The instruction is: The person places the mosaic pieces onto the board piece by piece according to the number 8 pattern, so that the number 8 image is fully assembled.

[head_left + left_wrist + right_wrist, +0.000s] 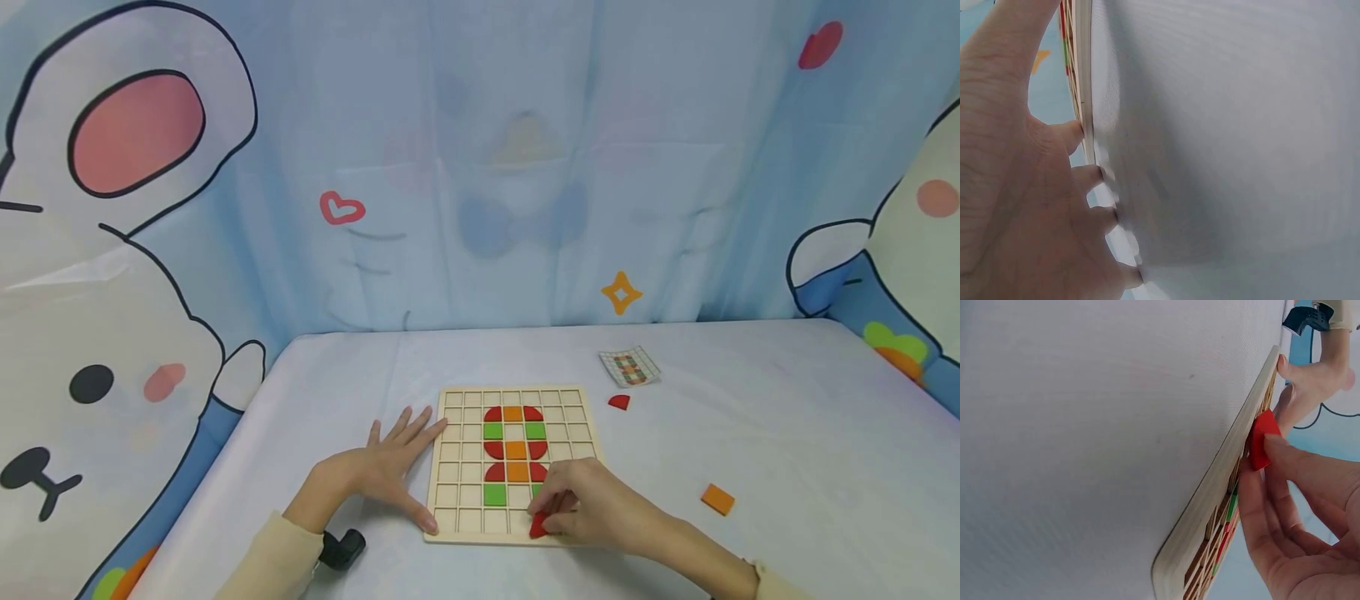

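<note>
A square wooden grid board [459,498] lies on the white table, with red quarter-round, green square and orange square tiles set in its middle columns. My right hand [592,504] pinches a red quarter-round tile [538,525] between thumb and fingers over the board's near rows. In the right wrist view that red tile [1262,439] is tilted at the grid. My left hand [390,467] is spread along the board's left edge, thumb at the near corner and a fingertip at the upper side. The left wrist view shows the left fingers [1090,177] straight, resting on the table.
Right of the board lie a loose orange square tile [717,499] and a red quarter-round tile [618,402]. A small printed pattern card [630,367] lies farther back. A blue curtain [517,250] with cartoon figures hangs behind the table.
</note>
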### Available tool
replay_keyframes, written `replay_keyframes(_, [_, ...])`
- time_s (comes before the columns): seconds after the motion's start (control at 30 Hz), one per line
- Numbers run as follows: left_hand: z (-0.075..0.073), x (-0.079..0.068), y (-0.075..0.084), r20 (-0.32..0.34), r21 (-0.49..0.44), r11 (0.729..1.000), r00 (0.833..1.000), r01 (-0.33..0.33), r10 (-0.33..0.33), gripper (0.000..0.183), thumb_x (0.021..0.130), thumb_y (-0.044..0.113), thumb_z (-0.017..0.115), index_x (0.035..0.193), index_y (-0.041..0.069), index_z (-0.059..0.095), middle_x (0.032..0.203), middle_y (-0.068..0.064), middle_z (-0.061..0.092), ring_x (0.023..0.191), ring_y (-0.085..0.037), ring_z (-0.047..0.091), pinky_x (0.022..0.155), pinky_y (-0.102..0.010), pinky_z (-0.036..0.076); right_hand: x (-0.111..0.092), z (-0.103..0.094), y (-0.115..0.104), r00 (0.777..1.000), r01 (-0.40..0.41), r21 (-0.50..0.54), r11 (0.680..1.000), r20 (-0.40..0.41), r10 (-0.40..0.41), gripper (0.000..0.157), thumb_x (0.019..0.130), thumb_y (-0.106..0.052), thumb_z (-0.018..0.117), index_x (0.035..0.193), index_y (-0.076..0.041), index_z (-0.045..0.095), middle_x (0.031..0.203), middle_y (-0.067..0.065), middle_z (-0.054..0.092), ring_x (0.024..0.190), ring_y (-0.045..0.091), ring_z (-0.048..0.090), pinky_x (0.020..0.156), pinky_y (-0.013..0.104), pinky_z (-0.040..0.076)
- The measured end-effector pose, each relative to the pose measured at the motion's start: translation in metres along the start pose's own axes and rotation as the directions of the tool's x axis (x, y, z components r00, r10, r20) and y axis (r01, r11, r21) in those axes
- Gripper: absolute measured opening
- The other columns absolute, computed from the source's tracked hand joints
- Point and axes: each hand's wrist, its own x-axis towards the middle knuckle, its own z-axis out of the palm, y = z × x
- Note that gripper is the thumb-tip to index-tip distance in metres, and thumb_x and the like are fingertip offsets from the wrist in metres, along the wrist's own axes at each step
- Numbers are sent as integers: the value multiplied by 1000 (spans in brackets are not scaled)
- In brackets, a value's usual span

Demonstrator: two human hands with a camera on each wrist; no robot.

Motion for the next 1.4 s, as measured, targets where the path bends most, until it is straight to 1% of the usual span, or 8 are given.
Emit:
replay_keyframes(0.1, [0,0,0,0,-2,1000,1000,-2,2,134,72,58,92,170,20,9,176,-12,-3,161,-37,-9,122,-73,-3,-1,-2,1,1000,2,23,1000,-2,-2,13,85,-2,85,94,-11,83,87,-11,68,75,2,59,68,21,57])
replay_keyframes(0.2, [1,0,0,0,-10,1000,1000,-4,4,134,72,57,93,170,21,9,176,-12,-3,161,-37,-9,122,-73,-3,-2,-7,2,1000,-6,18,1000,0,6,13,87,-2,84,94,-12,84,86,-11,68,76,3,57,68,21,56])
replay_keyframes(0.43, [-1,-1,1,5,-11,1000,1000,0,0,134,73,57,93,170,20,8,176,-12,-4,161,-37,-10,121,-73,-3,-4,-15,4,998,-40,8,999,48,40,13,89,-1,81,97,-10,84,86,-10,67,80,5,55,69,20,53])
replay_keyframes(0.6, [-1,1,0,6,-17,1000,1000,-3,3,134,72,58,92,170,21,9,176,-11,-4,161,-36,-10,122,-72,-4,-1,-12,2,999,-27,8,1000,40,27,14,87,3,82,96,-7,84,85,-10,69,76,4,56,66,20,54])
replay_keyframes(0.77, [0,0,0,2,-17,1000,1000,1,-1,134,72,58,93,170,21,9,176,-10,-4,161,-36,-10,122,-72,-4,4,-10,-1,1000,-10,-49,999,9,11,15,86,5,81,92,-9,85,85,-8,72,77,4,54,68,19,54])
replay_keyframes(0.93, [0,2,-1,4,-21,1000,1000,-7,7,134,72,59,92,170,21,9,176,-11,-4,161,-36,-11,122,-73,-4,3,-5,-3,1000,-18,-84,996,-17,17,16,85,5,82,87,-10,85,83,-11,70,76,2,55,70,18,56])
replay_keyframes(1.17, [-1,2,-1,2,-25,1000,1000,-12,12,135,72,58,92,170,20,9,176,-11,-4,160,-36,-11,121,-73,-5,3,2,-3,998,23,-138,990,-47,-30,17,81,6,85,86,-11,84,84,-13,70,77,0,57,68,19,56])
replay_keyframes(1.4, [0,0,0,1,-15,1000,1000,-6,6,134,72,57,93,170,20,9,176,-12,-3,161,-37,-9,121,-74,-4,4,6,-4,998,26,-164,986,-52,-35,20,81,7,84,87,-12,83,85,-13,70,78,1,58,68,20,57])
